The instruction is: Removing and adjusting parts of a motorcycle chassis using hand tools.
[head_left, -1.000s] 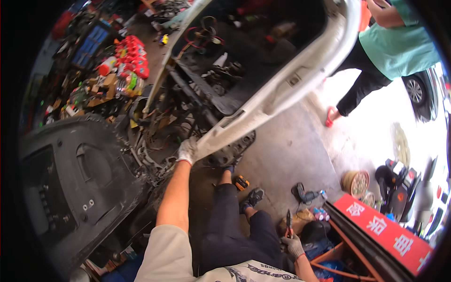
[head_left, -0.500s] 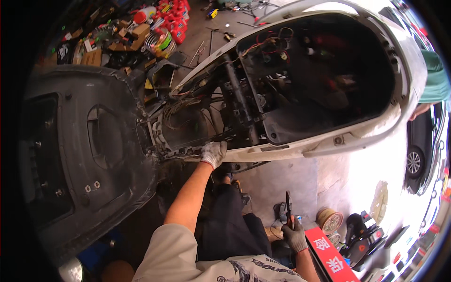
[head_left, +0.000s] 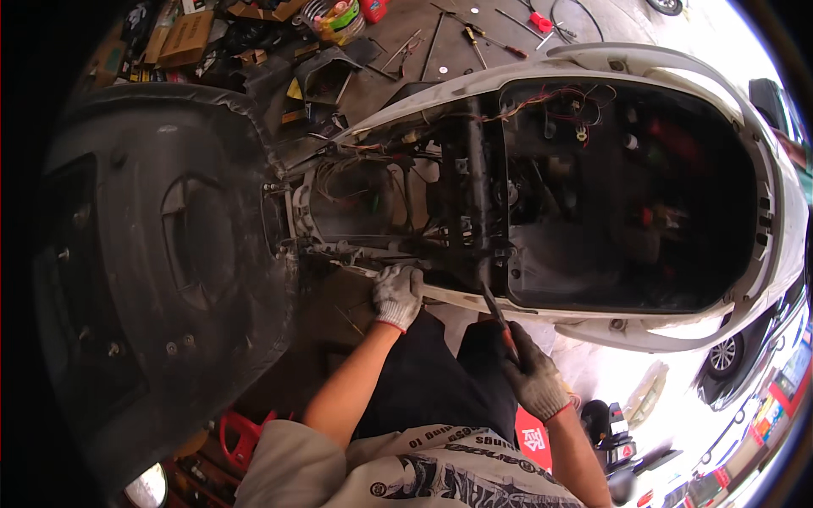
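Observation:
A scooter body with a white shell lies across the view, its dark frame and storage well exposed. My left hand, in a pale knitted glove, is closed with its fingers curled over the near edge of the white side panel. In my right hand, also gloved, is a slim hand tool with a dark narrow head and an orange-red handle. Its tip is at the panel's near edge, beside the storage well; whether it touches cannot be made out. The fingertips of both hands are partly hidden.
The raised black seat stands at the left. Loose wires run along the well's far rim. Hand tools and cardboard boxes lie on the floor beyond. A red box is near my right forearm.
My right hand has brought the tool up from low on the right to the scooter's near edge. My left hand stays at the side panel. The view has shifted.

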A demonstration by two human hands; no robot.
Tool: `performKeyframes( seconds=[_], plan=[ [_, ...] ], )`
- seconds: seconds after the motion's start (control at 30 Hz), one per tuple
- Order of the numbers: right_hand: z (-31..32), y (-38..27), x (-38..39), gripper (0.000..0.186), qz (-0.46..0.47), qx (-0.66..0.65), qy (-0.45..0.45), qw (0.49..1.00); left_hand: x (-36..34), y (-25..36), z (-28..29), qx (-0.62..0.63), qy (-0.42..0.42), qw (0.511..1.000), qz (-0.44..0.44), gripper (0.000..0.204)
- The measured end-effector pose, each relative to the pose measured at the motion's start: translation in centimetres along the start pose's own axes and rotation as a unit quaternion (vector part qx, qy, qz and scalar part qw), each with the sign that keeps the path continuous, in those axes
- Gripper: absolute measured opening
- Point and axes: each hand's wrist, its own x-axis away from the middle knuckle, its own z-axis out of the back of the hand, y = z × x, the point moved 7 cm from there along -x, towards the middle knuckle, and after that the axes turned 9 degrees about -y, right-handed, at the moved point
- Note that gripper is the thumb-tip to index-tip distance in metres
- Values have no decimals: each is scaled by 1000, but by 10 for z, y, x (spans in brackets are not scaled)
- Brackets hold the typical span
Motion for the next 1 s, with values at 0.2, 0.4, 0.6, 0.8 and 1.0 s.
performKeyframes(
  seconds=[0.2,0.4,0.6,0.8,1.0],
  plan=[
    [20,-22,-48,59,8,97,-83,992,38,-55,-32,333,126,893,273,43],
    [9,-71,-79,51,60,252,-150,954,23,-60,-88,798,42,491,347,31],
    [-8,-72,-127,40,-86,315,-159,932,-1,-43,-78,894,1,345,286,28],
    [-33,-80,-161,38,-100,348,-203,910,3,-70,-154,862,38,351,363,29],
    [-45,-82,-175,39,-109,381,-200,896,12,-74,-155,809,9,402,428,36]
  ],
)
